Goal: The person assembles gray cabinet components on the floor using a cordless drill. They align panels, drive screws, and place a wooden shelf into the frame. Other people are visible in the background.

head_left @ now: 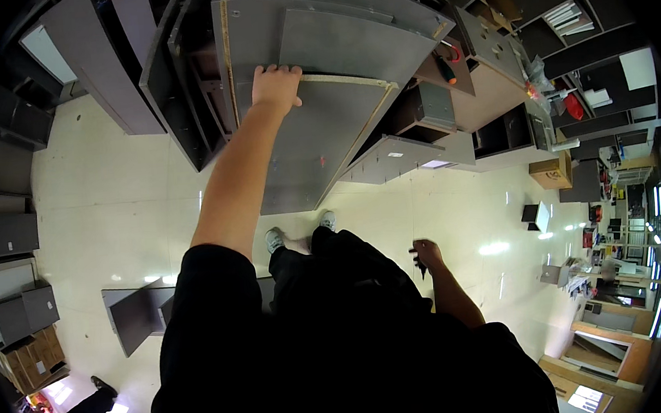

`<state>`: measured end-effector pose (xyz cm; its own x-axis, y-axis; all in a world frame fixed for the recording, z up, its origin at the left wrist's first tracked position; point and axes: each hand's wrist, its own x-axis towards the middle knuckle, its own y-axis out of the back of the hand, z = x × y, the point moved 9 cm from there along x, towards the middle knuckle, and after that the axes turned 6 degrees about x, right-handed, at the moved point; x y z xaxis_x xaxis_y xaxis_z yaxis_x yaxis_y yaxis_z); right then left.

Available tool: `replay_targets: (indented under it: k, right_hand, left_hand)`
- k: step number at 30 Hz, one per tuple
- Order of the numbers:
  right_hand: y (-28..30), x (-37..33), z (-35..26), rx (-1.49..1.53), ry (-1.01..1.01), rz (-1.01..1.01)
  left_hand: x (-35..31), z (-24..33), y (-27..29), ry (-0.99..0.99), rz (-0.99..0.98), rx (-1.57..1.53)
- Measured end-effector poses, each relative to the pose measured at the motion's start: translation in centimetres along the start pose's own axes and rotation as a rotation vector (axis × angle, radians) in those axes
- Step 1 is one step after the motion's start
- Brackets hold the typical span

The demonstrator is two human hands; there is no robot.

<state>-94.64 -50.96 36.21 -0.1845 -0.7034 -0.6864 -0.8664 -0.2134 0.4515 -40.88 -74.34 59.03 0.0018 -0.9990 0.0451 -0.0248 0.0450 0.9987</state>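
Observation:
My left hand [277,89] reaches far forward, its fingers curled over the top edge of a grey board [306,150]. That board stands tilted, with raw tan edges along its top and right side. Behind it leans a larger grey panel [249,37] with small holes near its corners. Low at my right side, my right hand [427,254] is closed around a small dark, pointed object [423,271], too small to name. It is apart from the boards. A screwdriver [445,69] with an orange and black handle lies on a brown board right of the panels.
Grey panels [166,83] lean at the front left. More boards [393,158] and cabinet parts stand on the right, near a cardboard box [551,172]. Panels [136,318] lie on the floor at my left. Another person's leg [89,412] shows at the lower left.

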Motion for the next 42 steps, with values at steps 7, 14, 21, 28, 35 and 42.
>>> replay_targets:
  k: [7, 14, 21, 28, 35, 42]
  right_hand:
    - [-4.2, -0.5, -19.4, 0.089, 0.281, -0.148]
    - [-6.8, 2.8, -25.2, 0.469, 0.145, -0.395]
    - [-10.0, 1.0, -24.8, 0.534, -0.121, -0.707]
    - [-11.2, -0.1, -22.0, 0.552, -0.264, -0.914]
    - [-11.0, 1.3, -22.6, 0.582, -0.156, -0.931]
    - [-11.1, 1.7, -24.7, 0.571, 0.016, -1.024]
  left_hand:
    - [-4.7, 0.6, 1.9, 0.015, 0.035, -0.060]
    - [-10.8, 3.8, 4.3, 0.035, 0.182, -0.071]
    - [-17.0, 5.6, 5.8, 0.125, 0.232, -0.055]
    - [-20.3, 8.1, 5.8, 0.230, 0.155, -0.002]
    - [-21.0, 9.0, 5.9, 0.317, 0.130, 0.047]
    - [-20.8, 9.3, 5.8, 0.327, 0.136, 0.071]
